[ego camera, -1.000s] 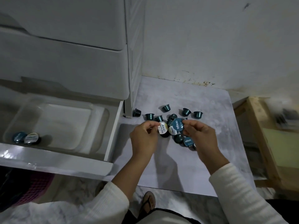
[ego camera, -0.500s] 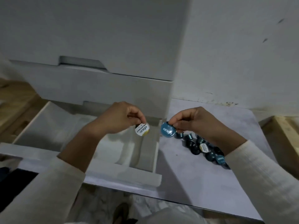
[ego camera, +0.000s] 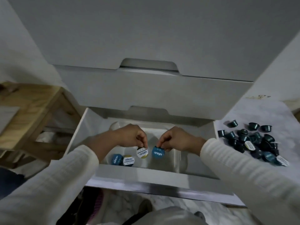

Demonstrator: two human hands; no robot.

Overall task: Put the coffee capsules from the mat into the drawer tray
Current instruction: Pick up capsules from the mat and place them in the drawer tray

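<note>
drawer tray (ego camera: 176,157): I see two capsules (ego camera: 122,159) lying at its near left.
left hand (ego camera: 129,135): palm down, fingertips pinching white-lid capsule (ego camera: 142,152) over the tray.
right hand (ego camera: 176,138): same pose, pinching blue-lid capsule (ego camera: 158,152) just beside.
mat (ego camera: 266,112): capsule pile (ego camera: 253,142) on it, right of the drawer.

Glossy clear-plastic tray (ego camera: 176,157), matt white drawer (ego camera: 146,177) — raw wood shelf (ego camera: 30,109), ribbed knit sleeves (ego camera: 243,166)

The open drawer (ego camera: 142,177) at lower centre lies clear from above; the closed drawer front (ego camera: 151,93) overhangs its back, and two capsules (ego camera: 122,159) fill the tray's (ego camera: 176,158) lower-left corner.
</note>
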